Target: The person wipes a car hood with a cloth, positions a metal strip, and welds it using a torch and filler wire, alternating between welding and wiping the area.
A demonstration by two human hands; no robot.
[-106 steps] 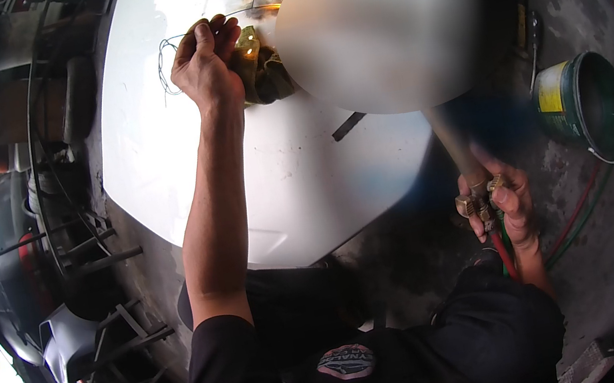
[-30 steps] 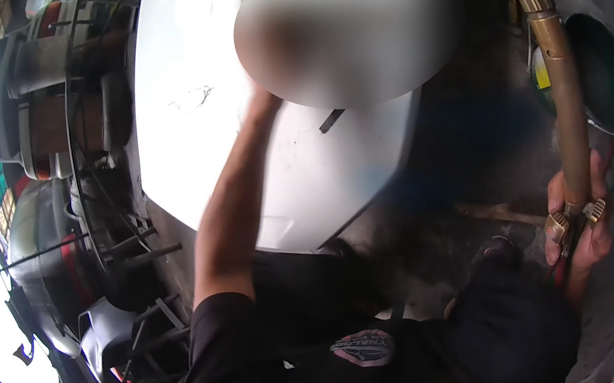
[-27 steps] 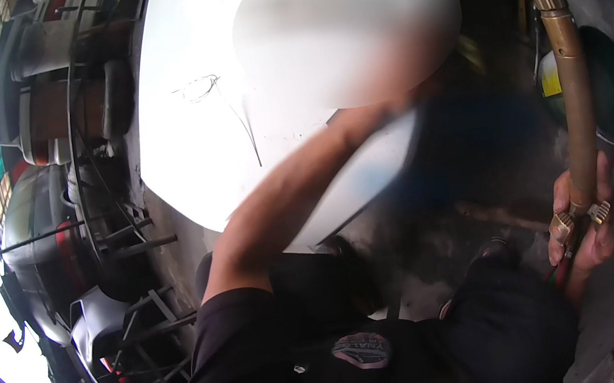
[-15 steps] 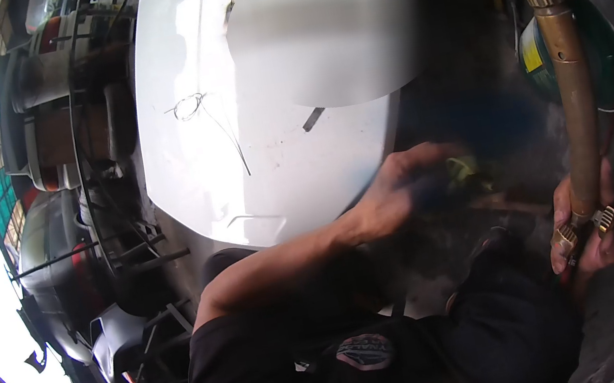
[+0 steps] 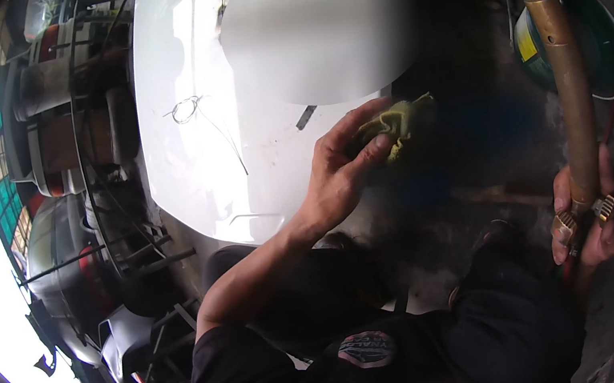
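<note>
My left hand [image 5: 335, 166] pinches a crumpled yellow-green cloth [image 5: 396, 128] between thumb and fingers. Hand and cloth are by the lower right edge of a large white panel [image 5: 199, 177], which looks like a car body part. At the right, my right hand [image 5: 589, 225] is wrapped round the base of a brass gas torch [image 5: 572, 98], where two ribbed valve knobs sit. The torch points up and away from me. A loop of thin wire [image 5: 185, 110] and a short dark strip [image 5: 306, 117] lie on the panel. A blurred oval hides part of it.
Behind the torch stands a green rounded container [image 5: 595, 46] with a yellow label and a white cord. Stacked car bumpers [image 5: 57, 152] fill a metal rack at the left. A wooden piece [image 5: 503, 197] lies on the dark floor.
My left hand with the cloth has moved up and left, from over the dark floor to the panel's edge. My right hand still holds the torch, nearly unmoved.
</note>
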